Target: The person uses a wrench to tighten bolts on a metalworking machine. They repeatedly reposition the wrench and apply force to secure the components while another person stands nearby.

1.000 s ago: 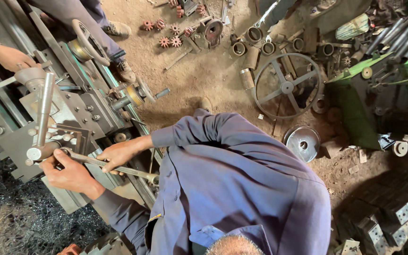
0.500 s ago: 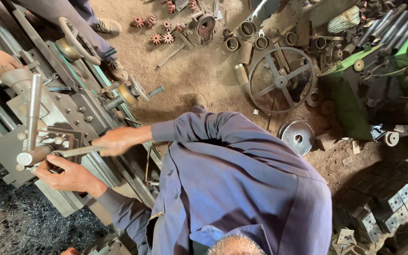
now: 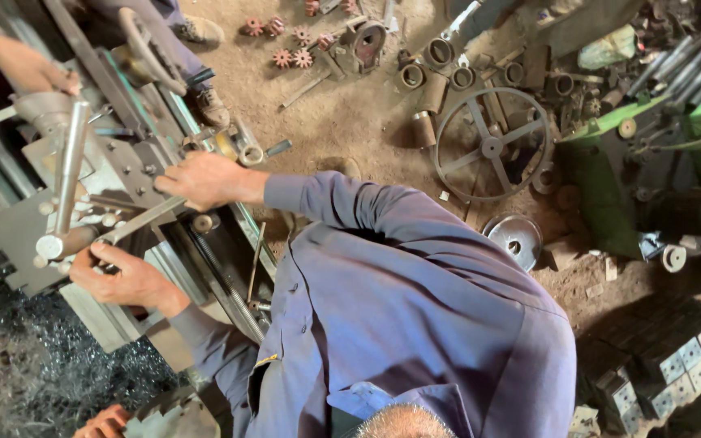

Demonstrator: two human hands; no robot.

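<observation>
Closing left hand (image 3: 123, 280) around head end of metal bar (image 3: 135, 221) on grey lathe (image 3: 83, 211); gripping bar's far end with right hand (image 3: 204, 178), fingers wrapped. Beyond: dirt floor (image 3: 342, 122) carrying spoked handwheel (image 3: 492, 146), red gears (image 3: 290, 57), rusty bushings (image 3: 436, 77).

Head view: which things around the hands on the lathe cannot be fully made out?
Metal bar: head view, one end is covered by the left hand, the other by the right hand.
Co-worker's hand: head view, arm cut off by the left edge.
Fingers at the bottom edge: head view, mostly cut off.
</observation>
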